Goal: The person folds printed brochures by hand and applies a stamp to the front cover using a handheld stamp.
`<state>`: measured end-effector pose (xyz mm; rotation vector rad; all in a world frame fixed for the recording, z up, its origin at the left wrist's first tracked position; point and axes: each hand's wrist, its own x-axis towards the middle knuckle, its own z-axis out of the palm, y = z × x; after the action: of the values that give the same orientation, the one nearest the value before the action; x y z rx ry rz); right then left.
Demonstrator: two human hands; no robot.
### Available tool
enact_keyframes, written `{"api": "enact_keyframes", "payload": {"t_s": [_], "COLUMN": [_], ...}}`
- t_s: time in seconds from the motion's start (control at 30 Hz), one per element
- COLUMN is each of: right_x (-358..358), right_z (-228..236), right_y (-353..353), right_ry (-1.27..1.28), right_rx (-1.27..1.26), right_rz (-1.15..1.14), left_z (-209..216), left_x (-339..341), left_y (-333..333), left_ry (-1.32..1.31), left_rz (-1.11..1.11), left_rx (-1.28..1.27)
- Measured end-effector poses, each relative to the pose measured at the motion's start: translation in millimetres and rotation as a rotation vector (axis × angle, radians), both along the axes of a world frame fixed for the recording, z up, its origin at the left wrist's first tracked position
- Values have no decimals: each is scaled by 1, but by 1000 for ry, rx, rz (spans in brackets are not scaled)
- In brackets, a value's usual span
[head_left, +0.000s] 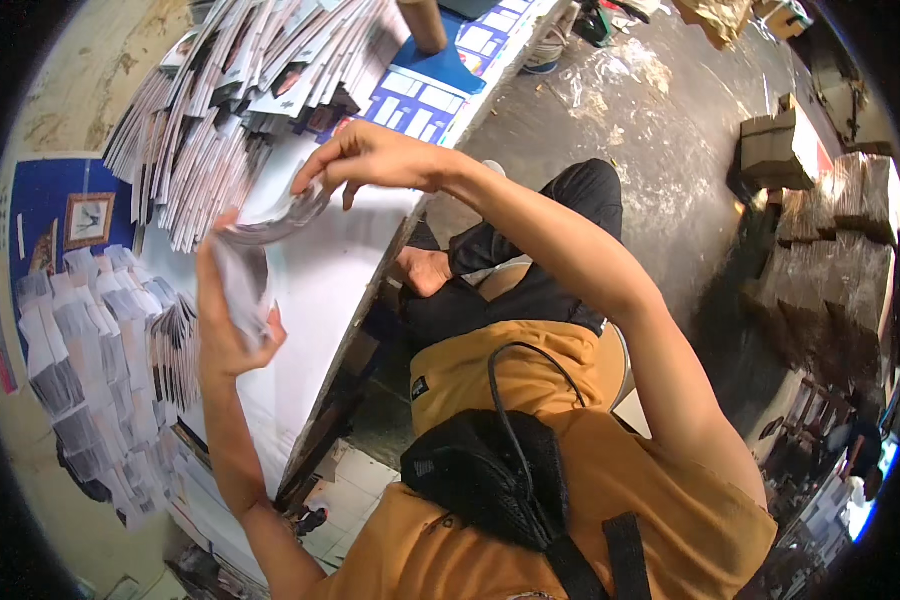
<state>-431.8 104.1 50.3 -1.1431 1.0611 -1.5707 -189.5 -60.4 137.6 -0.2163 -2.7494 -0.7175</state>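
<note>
A bent, motion-blurred bundle of thin printed paper sheets (248, 268) arches over the white tabletop (315, 300). My left hand (228, 335) grips it along one side, thumb toward me and fingers stretched up the far side. At the other end of the bundle my right hand (375, 158) pinches its edge with curled fingers; the exact contact is smeared. Just beyond my hands, folded printed leaflets (185, 165) lie in overlapping rows. Another fanned row of leaflets (175, 350) sits left of my left hand.
Stacks of printed papers (100, 350) cover the far left. A brown cylindrical object (424, 25) stands on a blue base at the table's far end. The table edge (355, 335) runs beside my legs. Wrapped cardboard bundles (820, 290) stand on the floor at right.
</note>
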Motion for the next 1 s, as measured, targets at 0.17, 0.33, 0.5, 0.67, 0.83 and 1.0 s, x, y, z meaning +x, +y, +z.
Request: {"api": "enact_keyframes", "payload": {"t_s": [0.17,0.33,0.5,0.67,0.83,1.0], "right_x": [-15,-14,-4,37,61,38], "right_z": [-33,-45,-49,-30,-35,-32], "right_y": [9,9,14,29,38,47], "right_ry": [-111,514,522,269,216,-39], "right_rx": [263,358,341,384,168,159], "right_rz": [-44,-369,-511,-702,-806,-472], "left_z": [-42,-53,-94,-126,-138,-140], "left_x": [-6,-16,-35,-47,-59,-54], "left_y": [23,45,44,48,41,26], "left_ry": [-428,-491,-217,-216,-177,-319], "left_rz": [-137,-126,272,358,337,422], "left_rx": [-303,-216,-174,-156,-170,-349]}}
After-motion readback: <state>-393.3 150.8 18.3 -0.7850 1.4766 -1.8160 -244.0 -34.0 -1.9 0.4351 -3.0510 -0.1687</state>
